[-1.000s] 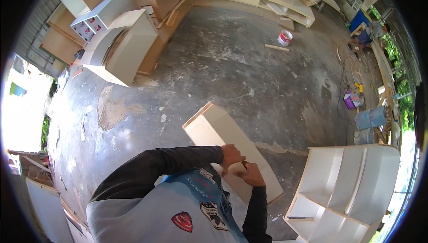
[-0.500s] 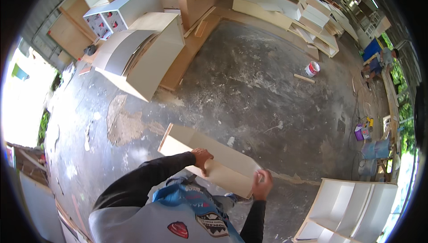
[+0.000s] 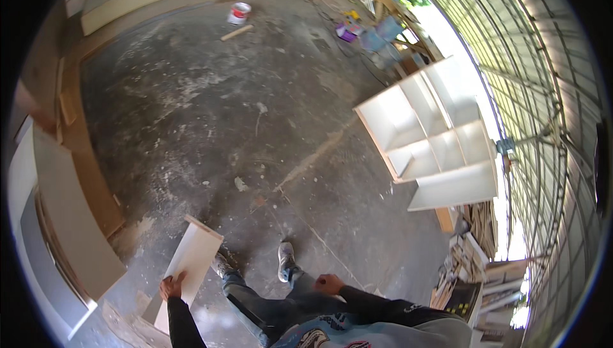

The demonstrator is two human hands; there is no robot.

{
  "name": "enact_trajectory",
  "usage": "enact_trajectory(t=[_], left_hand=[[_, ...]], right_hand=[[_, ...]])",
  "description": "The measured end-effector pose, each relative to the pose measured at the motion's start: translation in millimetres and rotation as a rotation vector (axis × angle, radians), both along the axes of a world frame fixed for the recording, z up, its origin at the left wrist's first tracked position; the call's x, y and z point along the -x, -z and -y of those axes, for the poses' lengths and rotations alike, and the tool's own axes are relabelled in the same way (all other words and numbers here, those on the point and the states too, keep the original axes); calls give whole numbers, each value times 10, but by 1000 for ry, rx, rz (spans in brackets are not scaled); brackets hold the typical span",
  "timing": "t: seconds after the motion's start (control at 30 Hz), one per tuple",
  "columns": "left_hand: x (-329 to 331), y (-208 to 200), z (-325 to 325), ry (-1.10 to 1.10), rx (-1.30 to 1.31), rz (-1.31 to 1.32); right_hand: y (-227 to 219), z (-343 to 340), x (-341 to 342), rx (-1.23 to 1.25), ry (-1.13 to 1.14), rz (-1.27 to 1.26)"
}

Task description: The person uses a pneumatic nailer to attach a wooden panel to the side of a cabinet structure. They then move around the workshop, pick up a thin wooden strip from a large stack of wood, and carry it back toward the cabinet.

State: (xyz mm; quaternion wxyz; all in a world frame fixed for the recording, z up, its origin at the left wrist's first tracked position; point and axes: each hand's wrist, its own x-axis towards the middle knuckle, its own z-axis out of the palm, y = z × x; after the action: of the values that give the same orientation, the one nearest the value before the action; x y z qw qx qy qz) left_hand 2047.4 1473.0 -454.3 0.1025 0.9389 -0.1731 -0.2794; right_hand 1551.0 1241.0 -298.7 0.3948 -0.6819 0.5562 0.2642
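Note:
My left hand [image 3: 172, 286] grips the edge of a long pale wooden drawer box [image 3: 195, 249], its fingers bent over the board. The box slants beside my left leg at the lower left, its far end by my left shoe. The lower part of the box is partly hidden by my hand and sleeve. Away from the box, my right hand [image 3: 329, 284] hangs in front of my body with fingers curled in, and nothing shows in it. Both my shoes stand on the stained concrete floor [image 3: 255, 156].
A white shelf cabinet [image 3: 440, 185] with several compartments stands at the right, wood scraps [image 3: 476, 246] behind it. At the left are a large cabinet carcass [image 3: 80, 201] and a brown board [image 3: 96, 188]. Farther off stand a paint bucket [image 3: 239, 13], a wooden strip [image 3: 237, 32] and a purple container [image 3: 347, 32].
My view has swung to the right. My right hand has let go of the drawer box and drawn back toward my body. The box, still in my left hand, is now at my left side.

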Motion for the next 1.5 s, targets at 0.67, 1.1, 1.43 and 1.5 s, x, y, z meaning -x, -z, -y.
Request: enact_trajectory(t=[0.67, 1.1, 1.43, 1.5], left_hand=[[-1176, 1030, -1183, -139, -40, -140], [-653, 880, -472, -443, -542, 190], [934, 527, 1442, -68, 444, -764], [1163, 201, 1942, 116, 326, -707]], right_hand=[[44, -604, -31, 9, 457, 21], [311, -483, 122, 148, 358, 64], [619, -670, 1524, 266, 602, -83], [846, -673, 1807, 290, 620, -77]])
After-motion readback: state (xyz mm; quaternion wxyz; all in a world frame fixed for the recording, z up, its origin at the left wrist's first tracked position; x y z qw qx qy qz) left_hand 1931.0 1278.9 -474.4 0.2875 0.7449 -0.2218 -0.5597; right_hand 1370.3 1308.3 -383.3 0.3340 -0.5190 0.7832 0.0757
